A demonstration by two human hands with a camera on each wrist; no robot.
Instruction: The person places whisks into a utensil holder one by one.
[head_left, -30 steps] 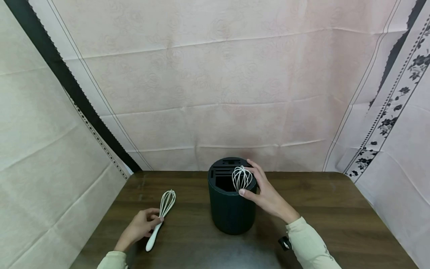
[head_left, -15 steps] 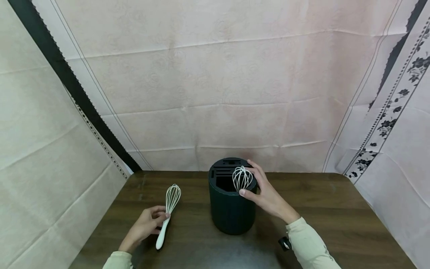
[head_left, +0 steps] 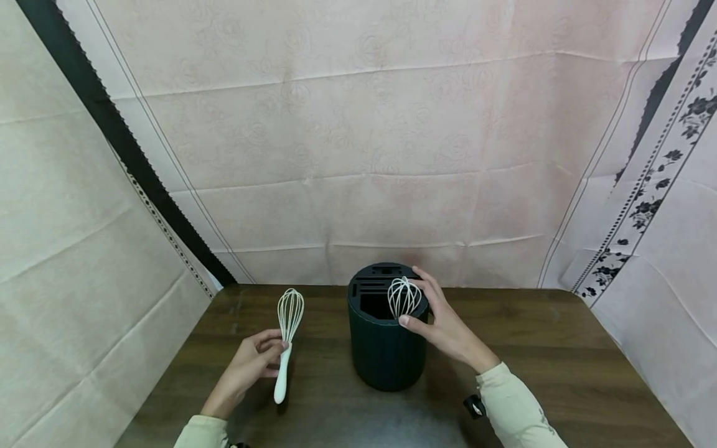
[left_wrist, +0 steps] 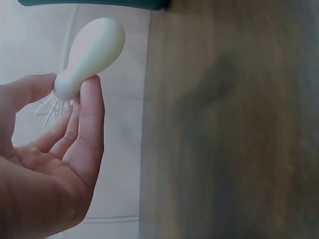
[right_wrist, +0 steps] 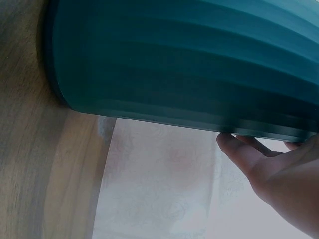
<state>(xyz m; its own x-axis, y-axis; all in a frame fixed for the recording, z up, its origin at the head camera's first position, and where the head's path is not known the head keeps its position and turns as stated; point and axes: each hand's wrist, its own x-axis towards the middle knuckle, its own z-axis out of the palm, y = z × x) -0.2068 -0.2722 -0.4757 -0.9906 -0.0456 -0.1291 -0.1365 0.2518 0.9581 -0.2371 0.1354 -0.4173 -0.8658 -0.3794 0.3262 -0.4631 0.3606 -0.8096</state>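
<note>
In the head view my left hand (head_left: 252,367) pinches a white whisk (head_left: 283,371) where the handle meets the wires. The whisk stands with its wire loops up and its handle end down, left of a dark green utensil holder (head_left: 386,358). Up close in the left wrist view, the bulbous whisk handle (left_wrist: 97,47) shows between thumb and fingers. My right hand (head_left: 445,323) holds the holder's right side at the rim, thumb in front and fingers farther back. A second whisk (head_left: 403,295) stands in the holder with its loops above the rim; its handle is hidden inside.
The holder's top has a large opening and several narrow slots (head_left: 374,285). It stands on a brown wooden table (head_left: 504,348). Pale cloth (head_left: 358,155) hangs behind the table and along both sides.
My left hand has moved up and right with the whisk, which now stands more upright and nearer the holder. My right hand, the holder and the second whisk have stayed put.
</note>
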